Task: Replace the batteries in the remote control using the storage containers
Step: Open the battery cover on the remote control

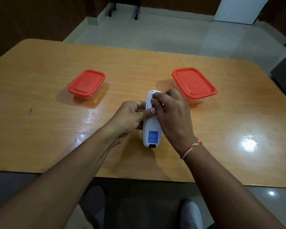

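Note:
A white remote control [151,128] lies back side up at the table's middle, a blue label near its close end. My left hand [130,118] grips its left side, thumb pressed on the back. My right hand [170,111] holds its upper part from the right, fingertips at a dark gap in the battery area. Whether a cover or a battery is under the fingers is hidden. A small clear container with an orange lid [87,84] stands to the left, lid on. A larger one with an orange lid [194,84] stands to the right, also lidded, close behind my right hand.
The wooden table [40,126] has rounded far corners, and its near edge runs just above my knees. Beyond the far edge lie a tiled floor and the wheeled legs of a chair [122,10].

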